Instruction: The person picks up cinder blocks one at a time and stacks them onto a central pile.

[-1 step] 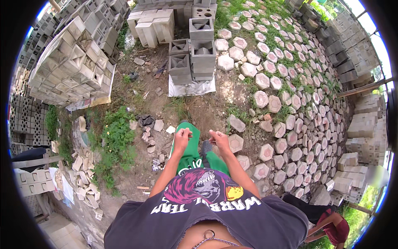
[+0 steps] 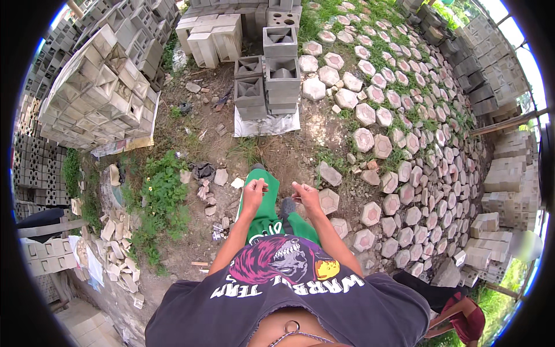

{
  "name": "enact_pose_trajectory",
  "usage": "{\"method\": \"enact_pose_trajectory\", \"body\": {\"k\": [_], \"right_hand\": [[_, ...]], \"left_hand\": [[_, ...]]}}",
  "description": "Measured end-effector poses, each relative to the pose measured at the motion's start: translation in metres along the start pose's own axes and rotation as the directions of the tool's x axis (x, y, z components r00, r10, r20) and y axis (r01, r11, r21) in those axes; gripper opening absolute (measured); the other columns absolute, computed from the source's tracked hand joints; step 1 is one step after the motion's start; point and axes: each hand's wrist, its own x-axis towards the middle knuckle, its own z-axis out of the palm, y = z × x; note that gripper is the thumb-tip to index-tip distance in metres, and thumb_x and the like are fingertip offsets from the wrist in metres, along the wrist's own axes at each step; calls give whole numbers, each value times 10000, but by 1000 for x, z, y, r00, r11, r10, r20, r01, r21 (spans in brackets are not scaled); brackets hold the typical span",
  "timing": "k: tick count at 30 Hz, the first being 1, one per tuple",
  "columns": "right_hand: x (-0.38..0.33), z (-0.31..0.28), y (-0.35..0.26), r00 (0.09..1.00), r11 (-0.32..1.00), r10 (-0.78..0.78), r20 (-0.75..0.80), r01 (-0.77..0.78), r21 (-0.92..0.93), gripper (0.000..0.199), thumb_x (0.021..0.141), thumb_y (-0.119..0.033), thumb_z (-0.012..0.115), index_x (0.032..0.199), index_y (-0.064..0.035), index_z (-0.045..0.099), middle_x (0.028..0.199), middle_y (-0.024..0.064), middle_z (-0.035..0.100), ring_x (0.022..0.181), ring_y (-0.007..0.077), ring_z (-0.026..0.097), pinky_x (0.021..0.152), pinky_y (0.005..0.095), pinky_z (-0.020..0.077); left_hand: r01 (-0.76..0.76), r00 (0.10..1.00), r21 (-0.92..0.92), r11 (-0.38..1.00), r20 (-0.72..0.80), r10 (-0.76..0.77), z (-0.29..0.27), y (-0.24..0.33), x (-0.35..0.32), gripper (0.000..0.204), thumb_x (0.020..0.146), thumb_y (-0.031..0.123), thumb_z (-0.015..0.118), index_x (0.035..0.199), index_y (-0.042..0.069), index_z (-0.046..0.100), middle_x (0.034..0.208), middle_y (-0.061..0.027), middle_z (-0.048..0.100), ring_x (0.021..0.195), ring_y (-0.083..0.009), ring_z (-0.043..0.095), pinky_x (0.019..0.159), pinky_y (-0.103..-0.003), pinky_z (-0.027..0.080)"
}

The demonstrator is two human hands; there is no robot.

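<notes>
Both of my hands are held out in front of my body, over green trousers (image 2: 267,199). My left hand (image 2: 254,191) is closed, its fingers curled in toward the thumb, and nothing shows in it. My right hand (image 2: 306,193) is curled the same way, apart from the left, with nothing visible between its fingers. Neither touches any block. Straight ahead of them, grey concrete blocks with hollow, angled faces (image 2: 282,85) stand stacked on a pale sheet (image 2: 245,128).
Hexagonal pavers (image 2: 370,213) cover the ground to the right, with grass between them. A tall stack of patterned blocks (image 2: 92,95) rises at the left. Broken pieces (image 2: 120,251) and leafy weeds (image 2: 165,191) lie nearer. A person in a dark red top (image 2: 469,319) bends at the lower right.
My hands keep the same closed pose. The view has shifted very slightly against the ground.
</notes>
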Motion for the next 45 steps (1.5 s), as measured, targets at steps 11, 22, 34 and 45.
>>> {"method": "enact_pose_trajectory", "body": {"k": [11,22,34,45], "right_hand": [[137,36,-162,985,991,-98,-141,84,-107,363,895,-380,625,708,-74,564,647,36,588,604,133,596,594,288,523],[184,72,-274,975,994,-103,-199,96,-44,351,905,-241,592,1172,-45,475,967,88,599,801,169,609,662,321,530],[336,31,-351,978,995,46,-201,-63,-82,535,872,-260,623,1300,-37,390,1040,96,596,826,159,604,659,325,522],[504,-28,-348,973,880,208,-101,-231,-415,634,817,-305,699,1281,5,396,1037,117,589,780,179,610,563,313,512]], "left_hand": [[-135,981,-108,985,129,148,29,160,198,296,901,243,614,663,72,575,665,-6,600,578,-49,479,540,-223,377],[4,987,-108,994,161,14,39,258,289,188,894,250,631,925,68,597,843,-14,638,725,-80,575,630,-220,437],[209,971,-26,978,121,-205,85,264,382,243,879,202,592,1072,56,564,952,-47,652,779,-116,611,626,-237,460],[217,971,378,900,-182,-157,115,226,510,526,773,258,646,1203,-13,511,1105,-162,633,1000,-256,617,876,-351,480]]}}
